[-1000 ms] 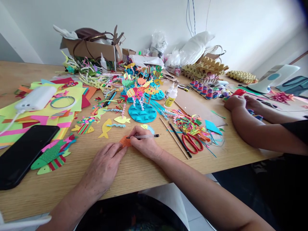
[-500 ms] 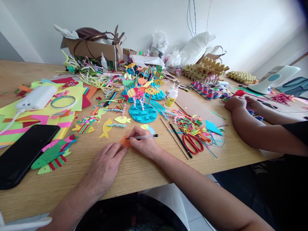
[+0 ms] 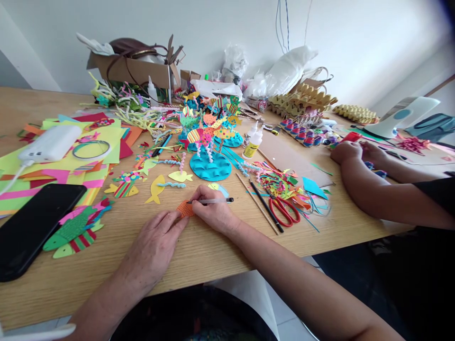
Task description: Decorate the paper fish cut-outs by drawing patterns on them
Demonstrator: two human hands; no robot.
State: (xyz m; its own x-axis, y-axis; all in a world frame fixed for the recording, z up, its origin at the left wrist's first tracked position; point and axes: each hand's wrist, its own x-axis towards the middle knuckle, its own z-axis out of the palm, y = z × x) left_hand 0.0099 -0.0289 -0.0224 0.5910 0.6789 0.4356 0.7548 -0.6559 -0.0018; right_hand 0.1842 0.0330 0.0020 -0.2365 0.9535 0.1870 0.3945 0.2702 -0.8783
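My right hand (image 3: 213,213) is closed around a pen (image 3: 215,201) with a clear barrel and a dark end. The pen's tip is at a small orange paper cutout (image 3: 185,208) covered in a dark scale-like pattern. Fingers and thumb of my left hand (image 3: 156,241) press the cutout's left edge against the table, partly hiding it. Just beyond lie a yellow paper fish (image 3: 155,189) with a blue curled pipe cleaner (image 3: 173,184) and a striped paper fish (image 3: 124,184). Another pale cutout (image 3: 220,190) is partly covered by my right hand.
Scissors (image 3: 284,211), a dark pencil (image 3: 267,208) and paper scraps (image 3: 277,182) lie to the right. A blue base with paper fish (image 3: 210,166) and a glue bottle (image 3: 252,146) stand ahead. A phone (image 3: 35,227) lies left. Another person's hands (image 3: 350,154) work at far right.
The view has shifted very slightly. Both hands stay nearly in place, with the pen still at the orange cutout.
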